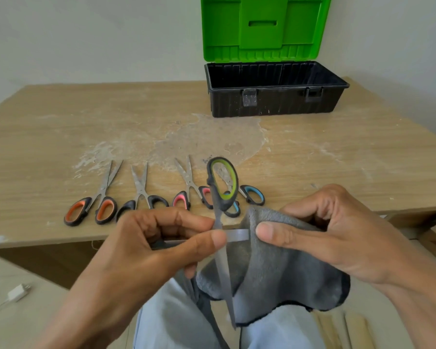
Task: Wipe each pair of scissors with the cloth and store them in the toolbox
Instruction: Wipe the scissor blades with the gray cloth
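Desk (337,152): wooden, with a pale dried smear across the middle. The toolbox stands at the back and four pairs of scissors lie in a row near the front edge.
Toolbox (275,102): black tub with its green lid standing open. It is rigid plastic and probably light.
Cloth (275,273): grey, soft and limp, drooping over the lap.
Right hand (325,233): grips the cloth, bunched round one blade.
Left hand (161,243): pinches the pivot between thumb and fingers.
Green-handled scissors (223,182): held over the lap with the blades spread, one running sideways into the cloth and one pointing down. The steel is stiff and smooth with keen edges, so the pivot or the handle loops look safest to hold.
Waiting pairs: orange-handled scissors (93,205), black-handled scissors (141,195), pink-handled scissors (189,187) and blue-handled scissors (252,195) lie flat. They are best lifted by the handles.
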A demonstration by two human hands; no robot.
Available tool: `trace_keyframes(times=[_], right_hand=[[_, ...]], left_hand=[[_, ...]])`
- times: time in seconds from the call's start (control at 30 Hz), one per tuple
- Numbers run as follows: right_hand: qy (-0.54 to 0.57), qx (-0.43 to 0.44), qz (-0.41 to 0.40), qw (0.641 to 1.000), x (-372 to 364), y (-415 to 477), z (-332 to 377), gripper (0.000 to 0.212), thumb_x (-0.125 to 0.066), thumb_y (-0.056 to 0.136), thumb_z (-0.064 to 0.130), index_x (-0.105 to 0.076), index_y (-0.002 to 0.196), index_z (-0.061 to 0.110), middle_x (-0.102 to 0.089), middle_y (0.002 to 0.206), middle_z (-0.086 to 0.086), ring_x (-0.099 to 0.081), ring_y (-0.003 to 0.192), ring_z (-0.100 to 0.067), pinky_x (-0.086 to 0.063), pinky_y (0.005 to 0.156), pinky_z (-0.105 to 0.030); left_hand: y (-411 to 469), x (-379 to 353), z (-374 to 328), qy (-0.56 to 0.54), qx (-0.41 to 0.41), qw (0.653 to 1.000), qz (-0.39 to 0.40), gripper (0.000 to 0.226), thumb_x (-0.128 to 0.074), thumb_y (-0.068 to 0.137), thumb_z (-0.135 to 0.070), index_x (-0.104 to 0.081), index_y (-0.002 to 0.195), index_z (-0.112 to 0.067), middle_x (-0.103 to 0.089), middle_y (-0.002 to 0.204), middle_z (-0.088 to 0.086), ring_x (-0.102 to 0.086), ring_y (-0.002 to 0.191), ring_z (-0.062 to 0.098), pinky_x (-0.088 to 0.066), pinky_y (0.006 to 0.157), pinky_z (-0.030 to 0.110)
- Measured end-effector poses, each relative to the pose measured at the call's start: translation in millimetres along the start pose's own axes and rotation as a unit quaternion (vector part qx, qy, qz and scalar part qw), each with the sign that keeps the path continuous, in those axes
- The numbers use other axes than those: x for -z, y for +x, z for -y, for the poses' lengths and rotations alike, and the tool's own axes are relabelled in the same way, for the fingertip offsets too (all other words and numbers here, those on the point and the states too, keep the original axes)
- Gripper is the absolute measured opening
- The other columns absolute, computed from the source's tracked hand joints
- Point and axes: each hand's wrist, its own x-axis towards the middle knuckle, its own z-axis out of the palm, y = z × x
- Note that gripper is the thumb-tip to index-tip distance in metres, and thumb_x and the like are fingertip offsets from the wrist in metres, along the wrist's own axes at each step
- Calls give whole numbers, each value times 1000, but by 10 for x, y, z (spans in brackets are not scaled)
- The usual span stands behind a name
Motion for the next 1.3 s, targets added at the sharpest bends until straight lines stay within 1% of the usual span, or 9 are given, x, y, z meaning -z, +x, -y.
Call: trace_keyframes(times=[0.13,0.23,0.37,0.5,0.67,0.77,0.9,1.03,1.3], right_hand=[[38,29,-3,999,-62,78,52,31,-77,86,57,-81,69,33,-50,52,-1,-44,54,-12,-34,53,-33],[48,20,-6,999,30,115,47,38,-77,82,56,-84,77,19,-61,59,-15,-51,52,-31,-39,55,-42],[66,-7,-28,997,194,82,20,31,-79,79,53,-85,77,22,-74,74,-24,-62,66,-52,-48,65,-36],[75,4,-50,996,189,93,37,17,-80,82,44,-84,72,30,-78,69,-6,-69,58,-28,-50,61,-23],[71,26,-23,997,33,135,91,16,-81,87,46,-85,82,31,-78,72,-6,-64,63,-17,-50,59,-36],[98,19,-30,995,123,119,39,20,-82,86,43,-85,77,25,-75,67,-12,-64,59,-28,-48,60,-31],[161,-8,-69,985,273,-3,-103,62,-89,70,57,-78,76,-3,-65,73,-37,-62,61,-38,-48,63,-34],[247,-9,-62,967,353,-137,-108,52,-94,62,54,-85,82,7,-81,83,-18,-80,79,-27,-61,71,-24],[197,-19,-45,979,393,-229,-33,47,-88,72,56,-87,87,12,-82,90,-17,-81,86,-34,-64,76,-31]], left_hand=[[53,-69,-3,-12,-7,1000,-3,19,-82,59,-24,-79,71,-10,-64,55,6,-53,48,13,-45,49,16],[88,-67,-20,-31,-5,1000,-4,14,-81,61,-20,-78,68,-8,-62,54,7,-51,48,13,-44,49,14],[114,-26,-36,-25,-3,1000,-17,12,-80,63,-19,-78,67,-8,-62,54,6,-51,47,14,-45,50,14],[153,-86,-41,-28,-8,999,-16,12,-80,63,-19,-78,68,-8,-63,55,7,-52,48,15,-46,51,15],[171,-174,-81,-23,-1,1000,5,13,-81,61,-18,-79,69,-7,-65,55,7,-55,48,14,-46,50,15],[152,-123,-89,-35,-7,999,-9,13,-80,61,-17,-78,66,-5,-62,53,7,-52,47,14,-47,49,16],[92,-5,-69,-50,-4,998,-33,21,-90,57,-16,-76,65,-3,-56,49,7,-48,42,13,-43,44,14],[68,103,-39,-55,-9,997,-47,39,-88,44,-36,-75,64,-6,-53,47,5,-46,40,13,-39,41,14],[22,102,-74,-7,-70,995,-78,52,-91,34,-53,-76,63,-13,-54,44,1,-47,36,10,-41,47,9]])
